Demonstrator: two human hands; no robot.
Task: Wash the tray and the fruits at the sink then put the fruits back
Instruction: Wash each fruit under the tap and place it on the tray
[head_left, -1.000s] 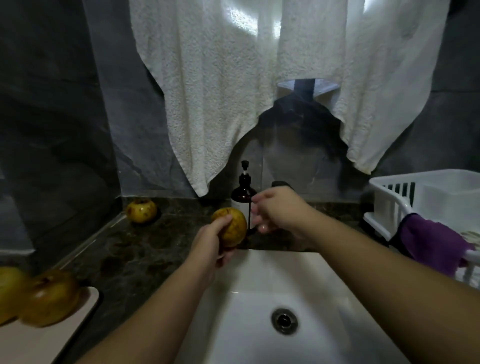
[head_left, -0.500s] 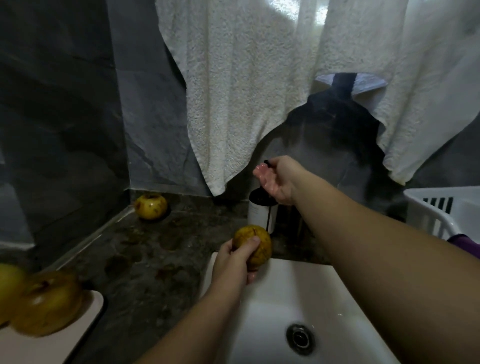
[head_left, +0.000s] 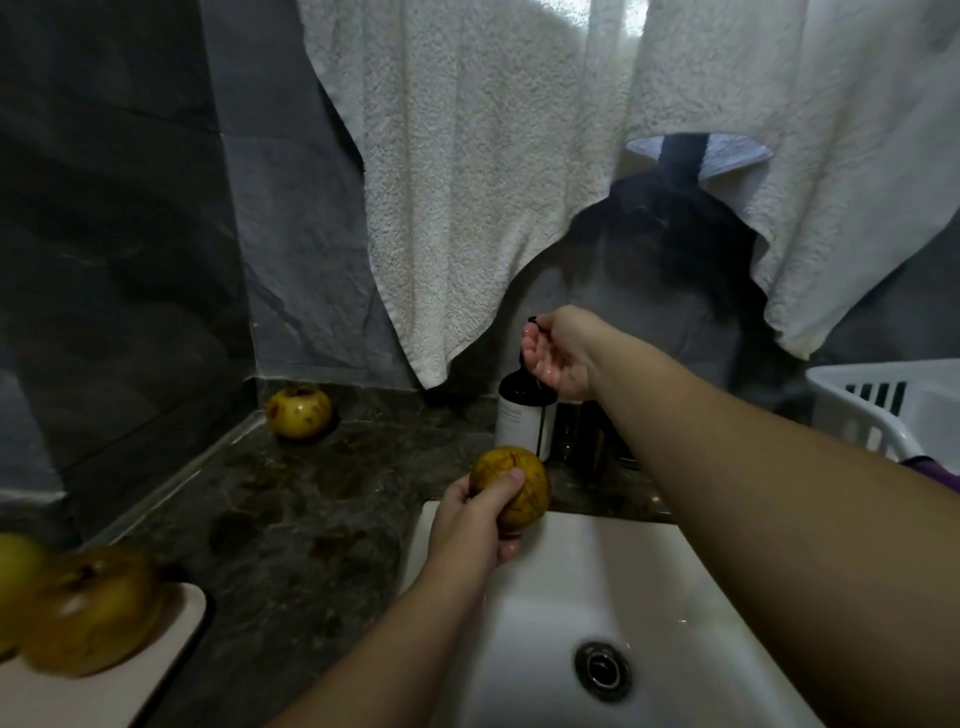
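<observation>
View: one wide-angle camera worn on my head.
Facing: forward and down, over the sink (head_left: 561, 566) toward the wall and hanging towels (head_left: 498, 171).
Nearness: close; my forearms fill the lower frame.
Edges: desk (head_left: 291, 519) left, white basket (head_left: 878, 410) right.

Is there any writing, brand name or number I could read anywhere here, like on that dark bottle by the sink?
Pump bottle, white label: faint grey lines of print, too small and blurred to read.
Fruit in the left hand: only brown marks, no text.
White basket, hanging towels, tray: no text visible.
So nothing here can be read.
</observation>
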